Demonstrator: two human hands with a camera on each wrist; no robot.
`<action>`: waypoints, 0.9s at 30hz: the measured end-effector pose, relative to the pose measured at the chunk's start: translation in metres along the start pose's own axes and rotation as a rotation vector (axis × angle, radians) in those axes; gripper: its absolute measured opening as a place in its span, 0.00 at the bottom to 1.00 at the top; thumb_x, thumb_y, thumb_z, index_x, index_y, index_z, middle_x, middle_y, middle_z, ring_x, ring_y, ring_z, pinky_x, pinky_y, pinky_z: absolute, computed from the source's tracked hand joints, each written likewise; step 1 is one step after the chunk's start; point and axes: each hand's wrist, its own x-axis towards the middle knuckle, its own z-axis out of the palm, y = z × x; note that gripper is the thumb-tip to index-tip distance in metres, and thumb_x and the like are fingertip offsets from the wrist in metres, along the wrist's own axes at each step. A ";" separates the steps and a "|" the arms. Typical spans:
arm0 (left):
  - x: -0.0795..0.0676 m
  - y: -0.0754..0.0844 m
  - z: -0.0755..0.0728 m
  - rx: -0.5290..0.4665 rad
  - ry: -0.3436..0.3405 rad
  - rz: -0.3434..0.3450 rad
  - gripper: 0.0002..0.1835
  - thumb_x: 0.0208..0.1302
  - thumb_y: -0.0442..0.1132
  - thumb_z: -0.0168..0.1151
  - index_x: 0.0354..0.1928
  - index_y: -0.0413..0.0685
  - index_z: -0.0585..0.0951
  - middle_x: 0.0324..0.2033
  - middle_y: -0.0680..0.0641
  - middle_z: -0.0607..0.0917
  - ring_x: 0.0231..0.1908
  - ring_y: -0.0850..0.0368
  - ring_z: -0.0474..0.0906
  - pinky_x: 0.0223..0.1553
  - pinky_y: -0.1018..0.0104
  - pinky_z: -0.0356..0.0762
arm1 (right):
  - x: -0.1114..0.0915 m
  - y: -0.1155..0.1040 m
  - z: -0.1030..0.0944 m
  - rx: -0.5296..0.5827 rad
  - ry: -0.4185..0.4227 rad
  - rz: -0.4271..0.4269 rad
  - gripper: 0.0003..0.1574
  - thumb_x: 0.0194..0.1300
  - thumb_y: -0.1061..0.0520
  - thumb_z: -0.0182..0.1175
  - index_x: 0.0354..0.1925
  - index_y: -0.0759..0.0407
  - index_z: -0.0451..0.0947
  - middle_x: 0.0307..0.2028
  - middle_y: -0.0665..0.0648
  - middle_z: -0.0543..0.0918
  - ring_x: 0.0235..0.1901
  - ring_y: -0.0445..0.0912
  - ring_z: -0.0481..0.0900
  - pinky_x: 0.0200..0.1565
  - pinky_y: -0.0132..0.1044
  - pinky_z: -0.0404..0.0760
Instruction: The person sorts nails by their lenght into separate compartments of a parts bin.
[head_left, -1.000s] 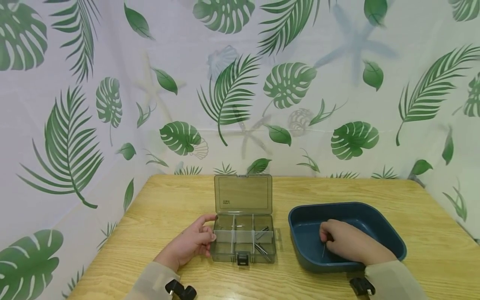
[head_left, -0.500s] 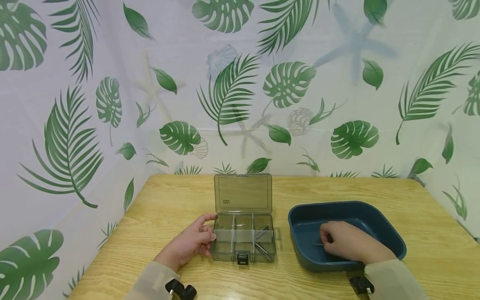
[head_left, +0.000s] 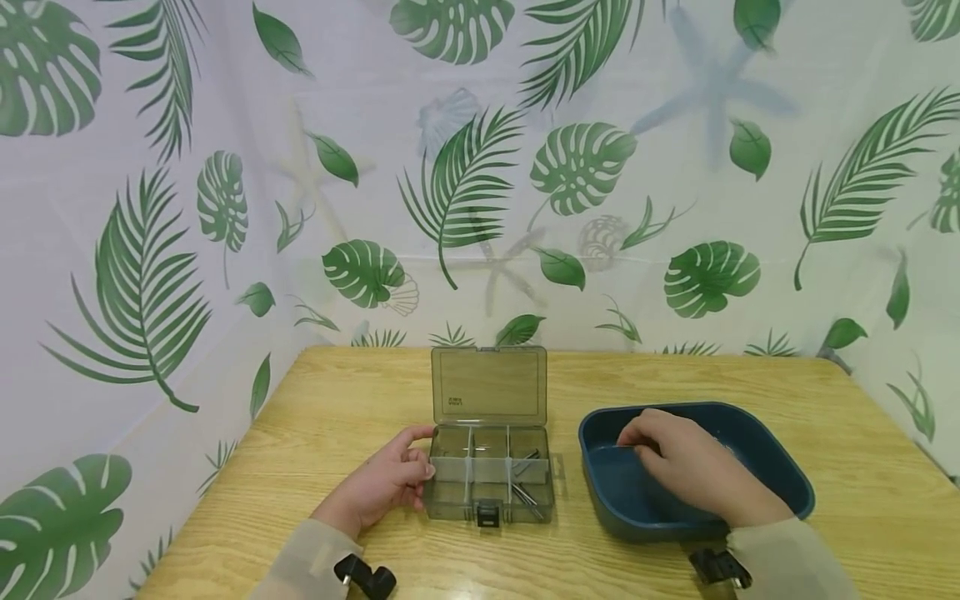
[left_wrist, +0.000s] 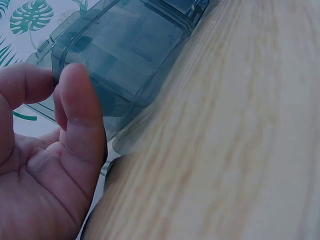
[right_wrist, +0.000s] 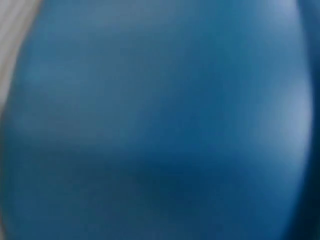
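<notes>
A smoky see-through compartment box (head_left: pixel 450 498) stands on the table with its lid (head_left: pixel 489 385) raised. My left hand (head_left: pixel 386 477) holds its left side, index finger at the back corner and thumb (left_wrist: pixel 80 100) against the wall. Several thin metal pieces (head_left: pixel 527 498) lie in its right compartments; slimmer ones show in the back middle compartment. Over the blue basin (head_left: pixel 637 531), my right hand (head_left: pixel 678 458) has thumb and fingertips close together, pinching a thin metal pin that is mostly hidden now. The right wrist view shows only blurred blue basin.
The wooden table (head_left: pixel 360 375) runs back to a leaf-patterned cloth (head_left: pixel 570 308) hanging behind and at the sides. A strip of table lies between the box and the basin. The basin's raised rim surrounds the right hand.
The right hand has risen and shifted a little left and back within the basin's outline. The pin turned from pointing down to pointing left. The left hand stays at the box.
</notes>
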 end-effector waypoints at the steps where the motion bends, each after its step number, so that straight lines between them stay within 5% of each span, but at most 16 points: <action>1: 0.000 0.000 0.000 0.002 -0.001 -0.001 0.38 0.68 0.30 0.56 0.77 0.46 0.53 0.30 0.49 0.72 0.25 0.57 0.70 0.28 0.64 0.81 | 0.000 -0.005 0.001 0.005 0.006 -0.016 0.12 0.73 0.63 0.57 0.47 0.49 0.83 0.43 0.45 0.81 0.38 0.38 0.78 0.38 0.39 0.81; 14: -0.002 0.001 0.002 0.011 -0.010 0.001 0.38 0.70 0.30 0.55 0.78 0.46 0.52 0.31 0.48 0.72 0.26 0.57 0.70 0.28 0.63 0.81 | 0.030 -0.073 0.039 -0.059 -0.038 -0.215 0.05 0.71 0.57 0.64 0.40 0.45 0.84 0.35 0.35 0.77 0.32 0.33 0.73 0.35 0.35 0.78; 27: 0.000 0.002 0.002 0.005 -0.010 -0.012 0.37 0.71 0.31 0.54 0.78 0.48 0.52 0.30 0.48 0.72 0.26 0.57 0.70 0.28 0.63 0.81 | 0.048 -0.104 0.065 -0.105 -0.038 -0.328 0.02 0.69 0.54 0.66 0.37 0.46 0.82 0.33 0.37 0.74 0.30 0.33 0.72 0.32 0.33 0.77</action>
